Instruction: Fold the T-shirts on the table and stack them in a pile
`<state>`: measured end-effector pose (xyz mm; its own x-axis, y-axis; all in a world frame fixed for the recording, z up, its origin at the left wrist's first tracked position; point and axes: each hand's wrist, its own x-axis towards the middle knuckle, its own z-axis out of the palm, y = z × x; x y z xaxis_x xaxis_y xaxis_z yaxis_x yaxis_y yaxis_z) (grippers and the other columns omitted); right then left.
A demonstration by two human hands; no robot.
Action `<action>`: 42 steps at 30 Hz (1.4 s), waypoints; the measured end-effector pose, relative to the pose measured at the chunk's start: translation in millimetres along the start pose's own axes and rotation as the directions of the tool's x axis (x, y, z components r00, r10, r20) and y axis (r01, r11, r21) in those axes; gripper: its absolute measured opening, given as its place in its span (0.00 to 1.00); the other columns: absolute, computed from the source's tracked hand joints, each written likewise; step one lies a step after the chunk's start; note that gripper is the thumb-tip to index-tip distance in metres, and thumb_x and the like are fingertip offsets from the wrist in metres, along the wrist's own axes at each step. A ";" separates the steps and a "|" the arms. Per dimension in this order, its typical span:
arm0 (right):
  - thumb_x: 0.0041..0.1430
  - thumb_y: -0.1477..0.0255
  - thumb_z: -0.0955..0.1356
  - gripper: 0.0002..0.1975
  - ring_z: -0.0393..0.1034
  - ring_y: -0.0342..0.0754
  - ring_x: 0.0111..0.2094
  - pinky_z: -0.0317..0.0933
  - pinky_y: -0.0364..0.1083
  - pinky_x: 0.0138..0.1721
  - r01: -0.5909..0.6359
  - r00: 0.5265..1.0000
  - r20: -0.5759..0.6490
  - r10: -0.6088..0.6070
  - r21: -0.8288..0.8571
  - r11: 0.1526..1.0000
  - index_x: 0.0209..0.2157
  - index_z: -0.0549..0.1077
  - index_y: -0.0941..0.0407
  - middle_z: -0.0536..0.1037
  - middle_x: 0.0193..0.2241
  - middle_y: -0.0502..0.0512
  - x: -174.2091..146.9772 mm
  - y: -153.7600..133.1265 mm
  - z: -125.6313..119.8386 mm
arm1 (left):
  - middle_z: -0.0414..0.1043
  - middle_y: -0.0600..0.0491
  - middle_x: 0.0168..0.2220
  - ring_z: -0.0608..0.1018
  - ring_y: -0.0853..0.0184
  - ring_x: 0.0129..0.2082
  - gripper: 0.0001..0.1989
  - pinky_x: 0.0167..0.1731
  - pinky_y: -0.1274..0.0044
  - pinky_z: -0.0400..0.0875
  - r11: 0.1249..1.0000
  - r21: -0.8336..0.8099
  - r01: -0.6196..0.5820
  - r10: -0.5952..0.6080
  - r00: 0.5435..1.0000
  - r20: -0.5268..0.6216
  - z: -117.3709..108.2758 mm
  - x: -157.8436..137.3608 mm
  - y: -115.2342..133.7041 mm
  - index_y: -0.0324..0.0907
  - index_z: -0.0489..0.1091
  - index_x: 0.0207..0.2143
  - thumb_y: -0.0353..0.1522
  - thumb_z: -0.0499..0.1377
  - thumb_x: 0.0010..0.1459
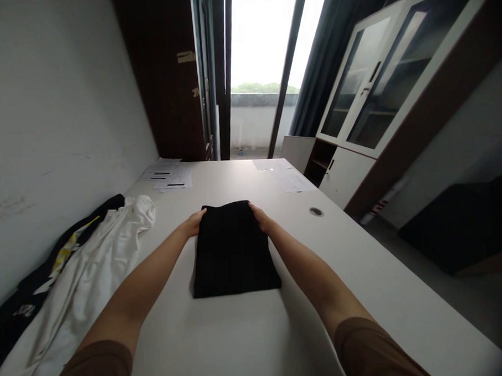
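A black cloth folded into a flat, near-square bundle point(235, 252) lies on the white table point(236, 338) in front of me; what garment it is I cannot make out. At its far left corner, my left hand point(193, 222) pinches the edge. My right hand point(260, 216) grips the far right corner in the same way. Between the two hands the far edge looks slightly raised and dips in the middle. The near edge rests on the tabletop. Fingertips of both hands are partly hidden behind the cloth.
Along the left wall lie a white satiny cloth point(100, 261) and a black garment with yellow marks point(66, 248). Papers point(171, 175) sit at the table's far left, more papers point(286, 175) at the far right. A round cable hole point(316, 212) is near the right edge. A glass-door cabinet point(379, 82) stands beyond.
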<state>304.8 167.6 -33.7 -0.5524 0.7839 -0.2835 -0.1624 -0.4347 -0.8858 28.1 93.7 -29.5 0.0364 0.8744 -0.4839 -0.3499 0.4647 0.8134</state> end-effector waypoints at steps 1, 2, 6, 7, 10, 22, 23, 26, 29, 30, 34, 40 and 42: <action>0.71 0.51 0.58 0.26 0.77 0.54 0.37 0.71 0.61 0.50 -0.058 0.998 -0.029 0.059 0.018 0.998 0.49 0.72 0.59 0.80 0.38 0.60 4.9 0.5 -1.0 | 0.80 0.45 0.32 0.81 0.62 0.31 0.19 0.41 0.73 0.76 1.000 0.022 -0.004 0.005 1.000 -0.015 -0.1 4.4 1.9 0.32 0.73 0.43 0.38 0.49 0.73; 0.71 0.50 0.58 0.27 0.77 0.54 0.38 0.71 0.60 0.50 -0.109 0.992 -0.057 0.111 0.038 0.993 0.49 0.72 0.59 0.80 0.38 0.60 9.4 0.8 -1.8 | 0.79 0.45 0.31 0.81 0.63 0.30 0.20 0.41 0.73 0.77 0.999 0.047 -0.011 0.012 0.999 -0.030 -0.2 8.8 3.8 0.32 0.73 0.42 0.38 0.48 0.73; 0.71 0.50 0.59 0.28 0.76 0.52 0.38 0.71 0.56 0.49 -0.143 0.981 -0.127 0.148 0.050 0.988 0.48 0.73 0.60 0.81 0.37 0.58 24.6 -1.9 -3.3 | 0.78 0.45 0.29 0.81 0.63 0.28 0.20 0.38 0.74 0.77 0.980 0.189 -0.061 0.081 0.991 -0.102 -2.2 25.1 9.0 0.32 0.74 0.39 0.39 0.50 0.72; 0.71 0.50 0.59 0.27 0.76 0.52 0.37 0.72 0.55 0.49 -0.145 0.978 -0.147 0.149 0.037 0.989 0.47 0.73 0.60 0.81 0.36 0.58 27.8 -3.4 -3.4 | 0.78 0.45 0.28 0.81 0.63 0.28 0.20 0.38 0.74 0.77 0.968 0.237 -0.081 0.113 0.986 -0.126 -2.9 28.5 9.6 0.32 0.74 0.38 0.40 0.52 0.71; 0.71 0.51 0.61 0.25 0.77 0.53 0.37 0.73 0.54 0.47 -0.148 0.963 -0.229 0.139 -0.023 0.989 0.45 0.74 0.59 0.81 0.34 0.59 37.2 -7.9 -3.5 | 0.79 0.46 0.30 0.82 0.60 0.32 0.20 0.37 0.73 0.77 0.900 0.413 -0.142 0.244 0.947 -0.207 -5.1 38.0 11.8 0.34 0.76 0.41 0.44 0.59 0.66; 0.72 0.56 0.60 0.26 0.73 0.57 0.53 0.63 0.50 0.56 -0.151 0.869 -0.424 -0.256 -0.720 0.677 0.49 0.78 0.62 0.79 0.50 0.67 63.4 -4.2 -12.2 | 0.80 0.44 0.45 0.78 0.52 0.51 0.14 0.48 0.70 0.69 0.312 0.949 0.048 0.590 0.773 -0.233 -8.4 57.3 10.0 0.45 0.79 0.41 0.42 0.58 0.65; 0.70 0.57 0.62 0.23 0.71 0.59 0.56 0.61 0.51 0.58 -0.159 0.858 -0.427 -0.286 -0.750 0.642 0.48 0.79 0.61 0.79 0.51 0.67 62.8 -4.5 -12.4 | 0.80 0.44 0.45 0.79 0.52 0.50 0.14 0.47 0.69 0.69 0.279 0.958 0.068 0.599 0.767 -0.229 -8.2 56.6 5.7 0.45 0.78 0.42 0.43 0.57 0.65; 0.69 0.60 0.65 0.18 0.67 0.60 0.59 0.57 0.52 0.59 -0.180 0.826 -0.431 -0.363 -0.812 0.556 0.47 0.79 0.57 0.78 0.52 0.65 58.7 -5.0 -11.9 | 0.79 0.43 0.46 0.79 0.53 0.48 0.17 0.46 0.68 0.70 0.199 0.974 0.109 0.636 0.742 -0.213 -7.0 55.2 -3.1 0.45 0.77 0.45 0.44 0.53 0.68; 0.71 0.60 0.62 0.18 0.70 0.59 0.55 0.60 0.52 0.55 -0.227 0.803 -0.405 -0.437 -0.886 0.404 0.48 0.78 0.55 0.79 0.49 0.64 52.9 -3.3 -10.7 | 0.79 0.44 0.45 0.79 0.54 0.47 0.18 0.45 0.68 0.71 0.142 0.981 0.136 0.668 0.718 -0.196 -4.3 53.4 -4.3 0.45 0.75 0.48 0.44 0.50 0.70; 0.72 0.60 0.61 0.19 0.72 0.58 0.52 0.62 0.52 0.53 -0.254 0.804 -0.389 -0.450 -0.909 0.332 0.49 0.77 0.54 0.79 0.48 0.64 50.7 -2.2 -10.3 | 0.78 0.43 0.45 0.79 0.55 0.47 0.18 0.45 0.68 0.71 0.124 0.982 0.141 0.680 0.709 -0.188 -2.8 52.1 -3.8 0.45 0.74 0.49 0.43 0.50 0.70; 0.72 0.62 0.60 0.19 0.70 0.58 0.51 0.63 0.52 0.50 -0.292 0.794 -0.294 -0.533 -0.952 0.089 0.57 0.71 0.55 0.77 0.49 0.65 38.9 4.1 -7.9 | 0.71 0.39 0.56 0.72 0.52 0.57 0.20 0.53 0.65 0.68 0.021 0.993 0.118 0.748 0.657 -0.094 9.4 41.8 -6.9 0.40 0.68 0.58 0.38 0.53 0.69; 0.73 0.65 0.59 0.21 0.58 0.58 0.63 0.53 0.55 0.62 -0.059 0.767 0.071 -0.637 -0.982 -0.180 0.61 0.70 0.54 0.68 0.63 0.63 16.4 22.6 3.6 | 0.60 0.46 0.67 0.60 0.54 0.68 0.21 0.66 0.62 0.54 -0.232 0.970 -0.073 0.704 0.676 0.219 37.9 28.5 -44.7 0.46 0.69 0.61 0.39 0.56 0.67; 0.73 0.65 0.60 0.21 0.53 0.57 0.67 0.47 0.56 0.66 0.032 0.802 0.164 -0.575 -0.972 -0.233 0.61 0.70 0.52 0.65 0.66 0.58 10.9 32.5 7.6 | 0.55 0.46 0.71 0.55 0.53 0.71 0.24 0.68 0.59 0.49 -0.322 0.937 -0.138 0.643 0.694 0.323 42.8 28.4 -58.6 0.46 0.66 0.64 0.40 0.54 0.68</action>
<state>287.3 158.7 -62.8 -0.4837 0.8056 0.3421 0.8151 0.5570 -0.1594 89.7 97.3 -77.1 0.1029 0.9510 0.2917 0.9844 -0.1395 0.1075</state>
